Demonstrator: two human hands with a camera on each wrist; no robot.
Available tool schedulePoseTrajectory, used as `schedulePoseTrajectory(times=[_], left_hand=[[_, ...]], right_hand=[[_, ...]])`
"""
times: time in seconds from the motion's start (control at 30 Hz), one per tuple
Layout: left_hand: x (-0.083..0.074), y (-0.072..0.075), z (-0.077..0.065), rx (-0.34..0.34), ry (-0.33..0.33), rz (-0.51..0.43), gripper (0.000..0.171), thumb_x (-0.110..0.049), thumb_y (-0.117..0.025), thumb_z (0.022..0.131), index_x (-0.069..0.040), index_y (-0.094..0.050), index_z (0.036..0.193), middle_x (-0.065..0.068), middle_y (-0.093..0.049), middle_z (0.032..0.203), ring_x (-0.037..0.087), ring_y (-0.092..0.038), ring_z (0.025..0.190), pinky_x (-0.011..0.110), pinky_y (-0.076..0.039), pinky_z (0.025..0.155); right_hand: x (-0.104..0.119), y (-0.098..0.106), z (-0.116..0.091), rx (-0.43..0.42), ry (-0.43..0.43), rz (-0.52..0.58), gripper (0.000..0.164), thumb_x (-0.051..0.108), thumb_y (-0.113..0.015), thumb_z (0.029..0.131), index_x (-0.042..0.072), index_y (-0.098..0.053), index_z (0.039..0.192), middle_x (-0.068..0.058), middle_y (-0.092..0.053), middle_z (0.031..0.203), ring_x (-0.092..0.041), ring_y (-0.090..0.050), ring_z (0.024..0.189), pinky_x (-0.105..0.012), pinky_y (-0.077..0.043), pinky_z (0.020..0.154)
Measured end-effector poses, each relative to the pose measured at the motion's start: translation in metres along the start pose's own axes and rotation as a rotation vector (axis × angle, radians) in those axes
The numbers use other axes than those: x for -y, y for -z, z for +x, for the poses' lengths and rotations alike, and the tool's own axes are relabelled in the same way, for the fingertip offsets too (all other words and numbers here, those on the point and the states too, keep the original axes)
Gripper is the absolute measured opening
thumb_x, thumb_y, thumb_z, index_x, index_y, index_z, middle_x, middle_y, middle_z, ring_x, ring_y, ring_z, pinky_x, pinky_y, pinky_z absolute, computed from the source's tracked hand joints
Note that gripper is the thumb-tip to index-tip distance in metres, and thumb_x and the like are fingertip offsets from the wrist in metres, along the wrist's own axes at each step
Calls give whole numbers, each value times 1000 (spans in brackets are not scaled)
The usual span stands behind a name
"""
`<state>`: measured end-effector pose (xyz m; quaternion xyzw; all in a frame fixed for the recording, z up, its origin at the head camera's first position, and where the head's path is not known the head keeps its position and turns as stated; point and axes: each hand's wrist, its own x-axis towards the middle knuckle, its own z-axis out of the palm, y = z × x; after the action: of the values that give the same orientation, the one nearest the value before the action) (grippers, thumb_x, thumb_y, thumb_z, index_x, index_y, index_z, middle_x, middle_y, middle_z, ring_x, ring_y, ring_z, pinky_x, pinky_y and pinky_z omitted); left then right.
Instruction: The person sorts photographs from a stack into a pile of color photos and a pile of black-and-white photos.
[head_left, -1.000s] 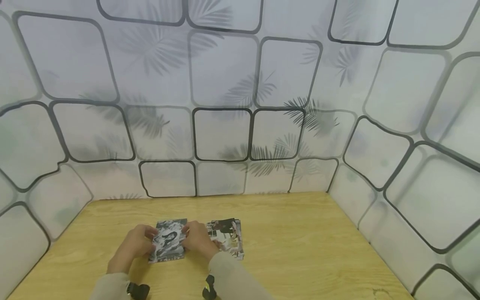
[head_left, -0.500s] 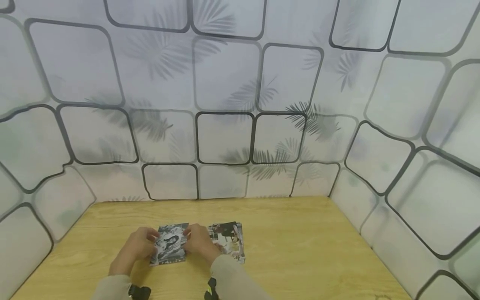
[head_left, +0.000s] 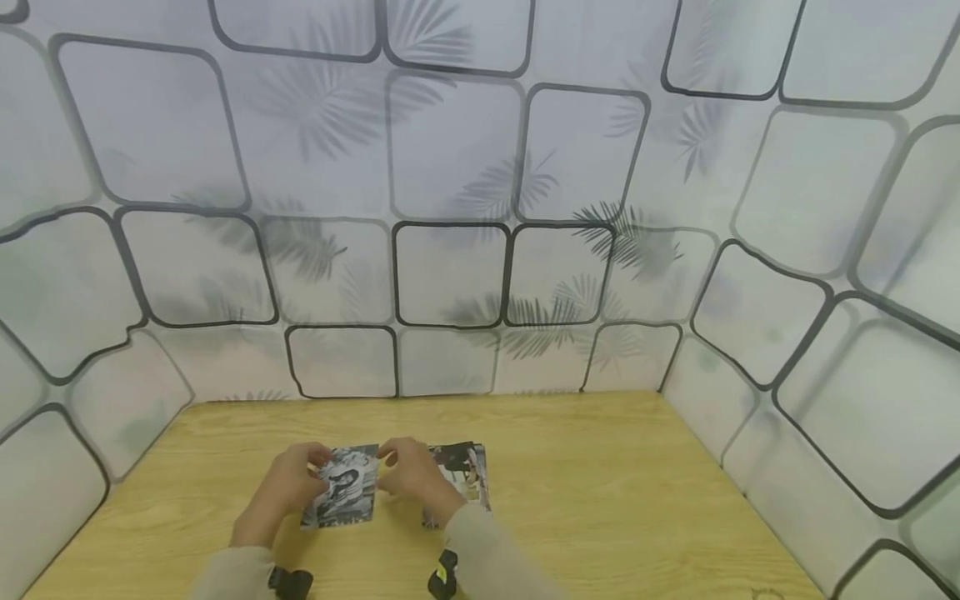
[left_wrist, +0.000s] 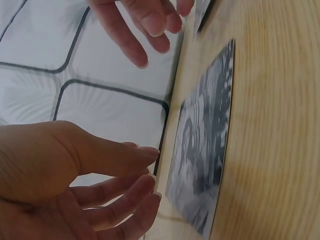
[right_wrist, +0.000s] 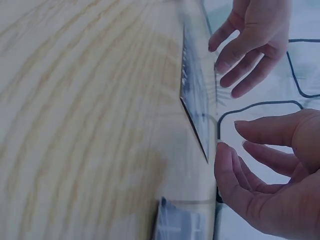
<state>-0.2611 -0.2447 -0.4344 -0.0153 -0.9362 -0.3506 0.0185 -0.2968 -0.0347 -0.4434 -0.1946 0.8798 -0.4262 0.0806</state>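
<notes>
A black-and-white photo print (head_left: 348, 492) showing a figure with dark hair lies flat on the wooden table. My left hand (head_left: 294, 479) hovers at its left edge, thumb and fingers loosely bent with nothing between them, as the left wrist view shows. Above its right edge is my right hand (head_left: 415, 471), fingers relaxed and also holding nothing in the right wrist view. Just to the right lies a small stack of photo prints (head_left: 474, 475), a colour one on top, partly covered by my right hand and forearm.
The light wooden table (head_left: 600, 483) reaches back to a pale curtain (head_left: 450, 275) with dark rounded squares and leaf prints, which also closes in both sides. Dark camera mounts (head_left: 444, 575) sit on both wrists, by the beige sleeves.
Both hands have let go of the black-and-white photo print's edges and lifted slightly. The right hand has shifted right toward the stack. The print stays on the table.
</notes>
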Motion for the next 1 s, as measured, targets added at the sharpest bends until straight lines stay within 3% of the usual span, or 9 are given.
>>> schedulePoseTrajectory(times=[0.17, 0.37, 0.53, 0.77, 1.0], left_hand=[[-15, -11, 3, -1, -54, -28, 38, 10, -73, 81, 7, -67, 118, 25, -70, 115, 32, -70, 96, 45, -63, 80], [-31, -21, 0, 28, -107, -81, 36, 8, -74, 82, 6, -68, 117, 23, -70, 115, 29, -70, 93, 42, -63, 77], [-41, -30, -5, 42, -93, -114, 36, 8, -73, 83, 3, -68, 119, 20, -68, 117, 26, -68, 97, 41, -63, 78], [-53, -44, -7, 37, -98, -119, 36, 8, -73, 81, 0, -69, 116, 16, -69, 116, 24, -67, 96, 40, -63, 78], [-63, -59, -1, 42, -130, -102, 36, 11, -74, 79, -1, -71, 112, 15, -70, 111, 24, -68, 92, 39, -63, 76]], right_hand=[[-10, 20, -10, -7, -7, 32, 39, 6, -78, 88, 6, -69, 125, -14, -69, 117, -24, -68, 92, -37, -61, 74], [-19, 45, -21, -40, 10, -7, 37, 5, -78, 87, 6, -69, 124, -15, -70, 117, -26, -67, 100, -42, -61, 79], [-31, 64, -31, -53, 55, -17, 36, 4, -77, 88, 0, -69, 122, -18, -71, 112, -27, -68, 98, -45, -61, 83], [-47, 88, -42, -86, 26, -11, 37, 4, -75, 89, -2, -68, 125, -18, -70, 110, -26, -68, 92, -37, -60, 71], [-55, 100, -48, -118, 5, -6, 35, 6, -76, 88, -2, -69, 121, -20, -70, 111, -30, -70, 95, -39, -62, 74]])
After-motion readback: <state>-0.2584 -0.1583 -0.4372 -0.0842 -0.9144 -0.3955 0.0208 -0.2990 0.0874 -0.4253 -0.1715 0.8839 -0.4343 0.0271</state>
